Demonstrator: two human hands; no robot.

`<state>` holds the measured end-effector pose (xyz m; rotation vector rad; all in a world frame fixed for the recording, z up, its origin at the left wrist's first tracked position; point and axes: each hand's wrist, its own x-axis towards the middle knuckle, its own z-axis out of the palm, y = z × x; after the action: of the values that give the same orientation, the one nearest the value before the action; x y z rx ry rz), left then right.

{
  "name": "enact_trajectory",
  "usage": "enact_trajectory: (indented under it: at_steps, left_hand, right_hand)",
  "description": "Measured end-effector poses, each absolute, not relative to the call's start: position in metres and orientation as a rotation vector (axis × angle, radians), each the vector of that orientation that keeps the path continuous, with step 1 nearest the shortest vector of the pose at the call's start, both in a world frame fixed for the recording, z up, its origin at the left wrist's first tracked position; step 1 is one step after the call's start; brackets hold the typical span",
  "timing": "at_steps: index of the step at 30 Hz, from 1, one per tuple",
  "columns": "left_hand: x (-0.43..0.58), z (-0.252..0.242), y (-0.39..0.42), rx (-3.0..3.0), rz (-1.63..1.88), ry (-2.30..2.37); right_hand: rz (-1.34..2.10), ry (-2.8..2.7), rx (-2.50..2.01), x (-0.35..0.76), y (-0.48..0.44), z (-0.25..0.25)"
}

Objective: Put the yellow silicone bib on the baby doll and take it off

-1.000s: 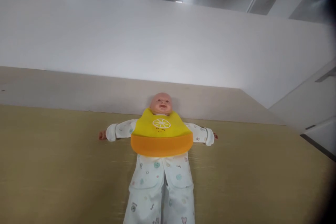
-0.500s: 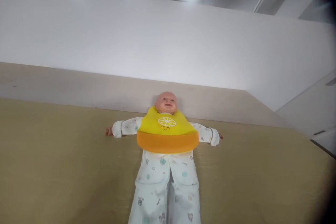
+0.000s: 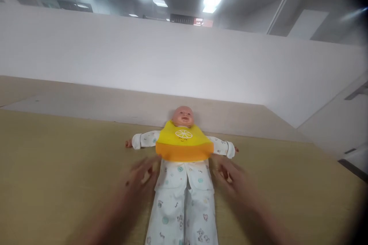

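Note:
A baby doll (image 3: pixel 184 183) lies on its back on a tan table (image 3: pixel 57 168), arms spread, dressed in white patterned pyjamas. A yellow and orange bib (image 3: pixel 184 143) with a lemon slice print covers its chest. My left hand (image 3: pixel 140 178) is blurred, fingers apart, just left of the doll's waist. My right hand (image 3: pixel 232 178) is blurred too, fingers apart, just right of the waist. Neither hand holds anything, and I cannot tell whether they touch the doll.
A white partition wall (image 3: pixel 184 65) runs behind the table, with a pale ledge (image 3: pixel 86 101) at its foot. Ceiling lights shine above. A white panel (image 3: pixel 339 122) stands at the right.
Both hands have come into view from below, reaching up along either side of the doll. The view has tilted, showing more ceiling.

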<state>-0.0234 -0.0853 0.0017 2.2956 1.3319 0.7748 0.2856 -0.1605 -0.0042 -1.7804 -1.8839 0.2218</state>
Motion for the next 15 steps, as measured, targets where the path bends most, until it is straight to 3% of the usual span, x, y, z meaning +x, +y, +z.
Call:
enact_trajectory:
  at_steps: [5,15]
  left_hand:
    - [0.005,-0.005,-0.017,2.777,0.58,1.427]
    - [0.005,-0.027,-0.019,2.79,0.789,1.206]
  right_hand:
    - [-0.05,-1.974,-1.924,0.289,-0.108,-0.029]
    - [0.153,-1.886,-1.748,0.306,-0.116,-0.045]
